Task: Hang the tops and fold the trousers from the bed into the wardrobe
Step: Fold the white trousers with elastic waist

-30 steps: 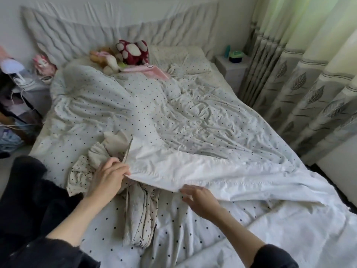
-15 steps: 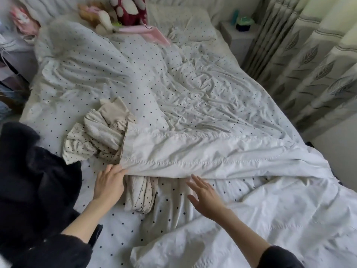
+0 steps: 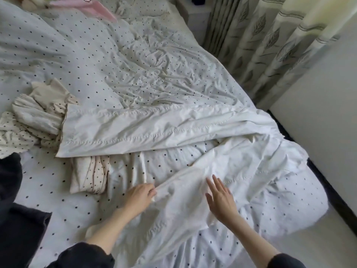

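The left hand [image 3: 142,196] pinches the duvet [image 3: 193,192] edge; the right hand [image 3: 220,198] lies flat, holding nothing. Lifting it clear should free the cream clothes [image 3: 38,117]

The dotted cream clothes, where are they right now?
In the head view, the dotted cream clothes lie bunched at the bed's left, partly under the folded-back white duvet.

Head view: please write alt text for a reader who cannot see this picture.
A person's left hand pinches the edge of a white duvet fold on a dotted bed, while the right hand lies open on it. Cream dotted clothes lie crumpled at left, partly under a folded-back duvet; leaf-patterned curtains hang at right.
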`<state>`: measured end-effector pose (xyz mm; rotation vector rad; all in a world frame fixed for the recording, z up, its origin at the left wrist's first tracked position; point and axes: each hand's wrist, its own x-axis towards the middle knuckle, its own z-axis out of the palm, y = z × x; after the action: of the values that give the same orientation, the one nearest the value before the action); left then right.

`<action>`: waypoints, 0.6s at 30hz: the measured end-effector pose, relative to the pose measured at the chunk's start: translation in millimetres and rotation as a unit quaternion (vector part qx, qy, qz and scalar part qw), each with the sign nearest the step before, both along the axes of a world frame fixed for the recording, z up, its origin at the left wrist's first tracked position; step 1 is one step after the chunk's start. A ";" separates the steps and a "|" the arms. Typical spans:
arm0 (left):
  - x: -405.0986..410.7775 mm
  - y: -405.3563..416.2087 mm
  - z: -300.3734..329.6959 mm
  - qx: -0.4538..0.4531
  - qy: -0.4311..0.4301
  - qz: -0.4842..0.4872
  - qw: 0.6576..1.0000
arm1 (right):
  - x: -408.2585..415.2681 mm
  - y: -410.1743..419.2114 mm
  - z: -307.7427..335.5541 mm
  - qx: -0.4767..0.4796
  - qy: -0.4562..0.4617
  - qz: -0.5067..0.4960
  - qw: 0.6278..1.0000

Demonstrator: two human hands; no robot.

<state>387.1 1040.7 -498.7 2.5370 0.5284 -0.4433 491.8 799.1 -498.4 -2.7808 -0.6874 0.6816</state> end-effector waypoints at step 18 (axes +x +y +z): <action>41.7 -131.8 -34.5 0.185 -0.137 -0.026 0.973 | 88.2 -146.9 -38.2 -0.149 -0.103 0.057 0.982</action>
<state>428.8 908.9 -533.2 2.9102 0.4762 -0.0036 580.1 652.2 -536.6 -3.1409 -0.8530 0.5636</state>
